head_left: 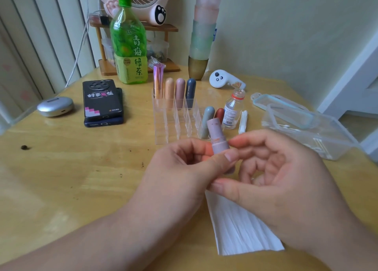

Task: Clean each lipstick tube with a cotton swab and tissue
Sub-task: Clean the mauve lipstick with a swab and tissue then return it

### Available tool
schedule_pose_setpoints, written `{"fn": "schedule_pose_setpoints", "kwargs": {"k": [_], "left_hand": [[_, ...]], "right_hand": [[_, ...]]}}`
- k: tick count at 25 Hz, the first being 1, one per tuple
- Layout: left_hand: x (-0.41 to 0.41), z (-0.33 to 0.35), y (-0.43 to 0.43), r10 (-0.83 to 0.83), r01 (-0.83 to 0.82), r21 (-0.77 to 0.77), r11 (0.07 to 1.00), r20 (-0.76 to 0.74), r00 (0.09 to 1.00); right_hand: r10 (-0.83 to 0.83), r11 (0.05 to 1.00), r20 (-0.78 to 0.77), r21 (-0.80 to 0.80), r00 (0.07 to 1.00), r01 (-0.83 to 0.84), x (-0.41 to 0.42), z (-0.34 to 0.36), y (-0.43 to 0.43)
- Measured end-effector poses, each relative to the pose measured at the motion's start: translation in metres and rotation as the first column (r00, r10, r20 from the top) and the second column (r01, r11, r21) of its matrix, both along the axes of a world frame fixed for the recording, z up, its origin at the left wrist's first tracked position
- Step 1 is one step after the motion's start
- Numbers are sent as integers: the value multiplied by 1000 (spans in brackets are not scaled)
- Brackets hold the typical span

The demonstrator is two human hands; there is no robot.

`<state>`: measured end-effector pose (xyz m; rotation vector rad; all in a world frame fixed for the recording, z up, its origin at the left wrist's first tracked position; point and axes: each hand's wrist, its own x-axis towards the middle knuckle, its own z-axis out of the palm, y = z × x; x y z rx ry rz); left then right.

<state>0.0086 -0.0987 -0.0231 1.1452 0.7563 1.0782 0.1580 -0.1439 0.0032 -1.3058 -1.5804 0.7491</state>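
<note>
Nearest you are your own two forearms, coming in from the lower edge, and the white tissue (241, 229) lying flat on the table (61, 178) under your right hand (286, 178). Your left hand (180, 168) pinches the lilac lipstick tube (217, 137) between thumb and forefinger, the thumb laid across its lower half. The tube stands nearly upright above your knuckles, tipped slightly to your left, its upper part speckled with dark marks. Your right hand is curled round the tube's lower end, forefinger tip against its side just right of your left thumb (whether the right thumb, just below, touches the tube I cannot tell). Just beyond your fingertips stands the clear organiser (173, 125). Four capped lipsticks (180, 90) stand in its far row, with a grey-green lipstick (207, 119) and a red-brown lipstick (219, 115) at its right end, directly behind the tube you hold. Beyond your right forefinger stand a small clear bottle (233, 111) and, just right of it, a bundle of cotton swabs (243, 121). Further right of that hand sits a clear plastic box (306, 135), its lid (282, 104) lying behind it. Well beyond your left hand lie two stacked phones (102, 100), with a green tea bottle (128, 45) farther off and a silver case (55, 107) out to that hand's left.
</note>
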Motion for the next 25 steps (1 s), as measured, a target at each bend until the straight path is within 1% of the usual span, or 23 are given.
{"fn": "schedule_pose_setpoints", "kwargs": {"k": [2, 4, 7, 8, 10, 12, 15, 20, 25], "left_hand": [[1, 1, -1, -7, 7, -8, 1000, 50, 999], [1, 1, -1, -34, 35, -13, 999, 88, 996], [1, 0, 0, -79, 87, -45, 995, 157, 984], [0, 0, 2, -85, 98, -55, 994, 197, 977], [-1, 1, 7, -92, 105, -37, 994, 260, 961], [-3, 0, 10, -84, 90, -10, 996, 276, 958], [-3, -2, 10, -82, 76, 33, 997, 254, 964], [-2, -1, 7, -46, 31, 85, 996, 182, 982], [-4, 0, 8, -16, -4, 117, 993, 173, 985]], "right_hand": [[-31, 999, -98, 38, 995, 35, -3, -9, 1], [-25, 998, -176, 51, 984, 34, -1, -13, 1], [50, 999, -360, 7, 932, -51, 7, -13, 1], [61, 998, -387, -4, 920, -68, 10, -14, 1], [59, 997, -374, -28, 926, -75, 16, -15, 1], [56, 994, -385, -60, 921, -86, 18, -16, 0], [79, 990, -420, -76, 904, -122, 16, -15, -2], [74, 987, -441, -96, 894, -129, 17, -17, -2], [87, 956, -548, -189, 832, -224, 15, -19, 2]]}}
